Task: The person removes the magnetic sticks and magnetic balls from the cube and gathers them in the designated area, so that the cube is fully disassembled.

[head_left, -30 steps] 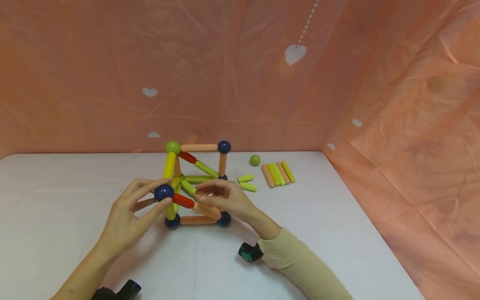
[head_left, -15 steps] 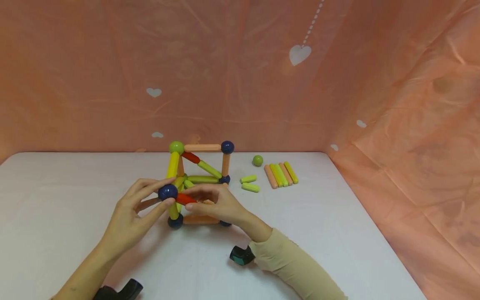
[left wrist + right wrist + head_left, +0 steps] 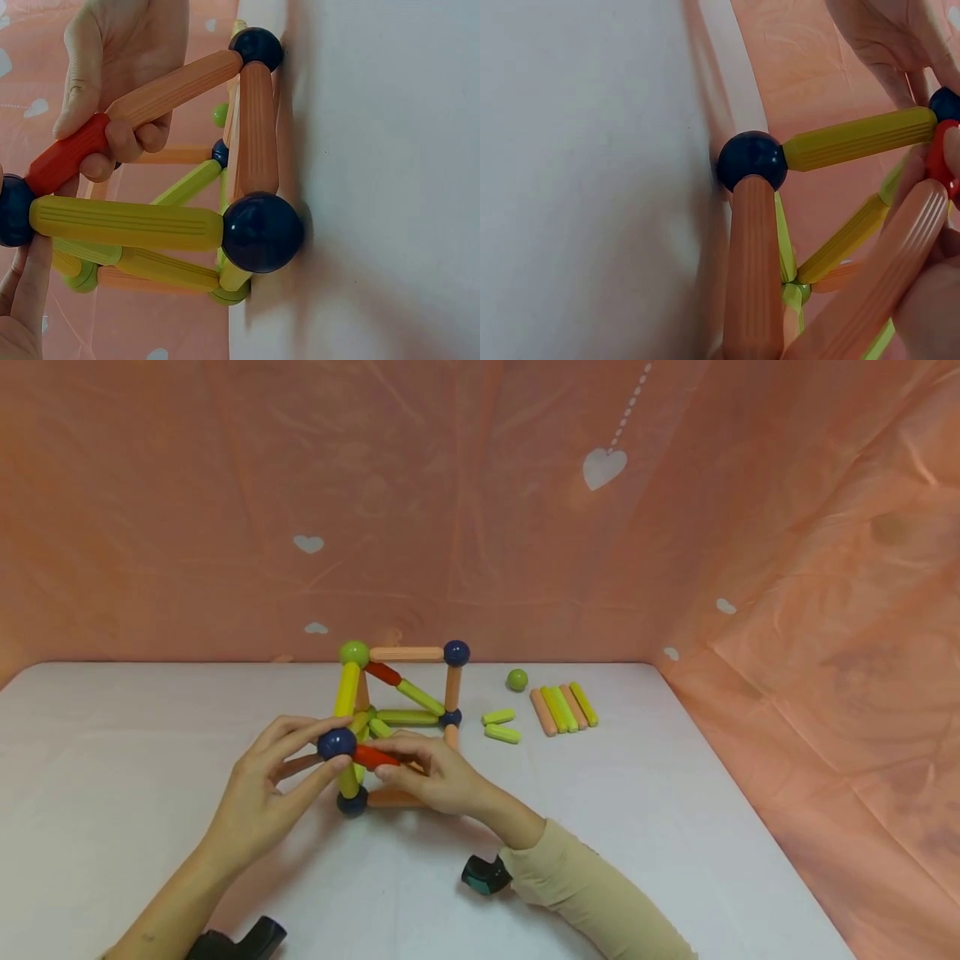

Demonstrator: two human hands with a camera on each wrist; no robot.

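Observation:
A frame of magnetic sticks and balls stands on the white table. My left hand (image 3: 258, 785) pinches the dark blue ball (image 3: 337, 744) at its near upper left corner. Between thumb and fingers, my right hand (image 3: 457, 777) holds a short red stick (image 3: 375, 757) that meets this ball. In the left wrist view, an orange stick (image 3: 176, 88) continues the red one, sloping down to another blue ball (image 3: 256, 49). A yellow stick (image 3: 127, 222) joins the held ball to a lower blue ball (image 3: 262, 232). A green ball (image 3: 354, 653) tops the far left corner.
Right of the frame lie two short green sticks (image 3: 502, 734), a loose green ball (image 3: 517, 680) and a row of several sticks (image 3: 564, 708). Black wrist devices show near each forearm, one (image 3: 486, 875) by the right sleeve. An orange cloth (image 3: 480, 510) hangs behind the table.
My right hand has moved left and closed its fingers on the red stick, covering the orange stick in the head view. My left hand keeps its pinch on the blue ball.

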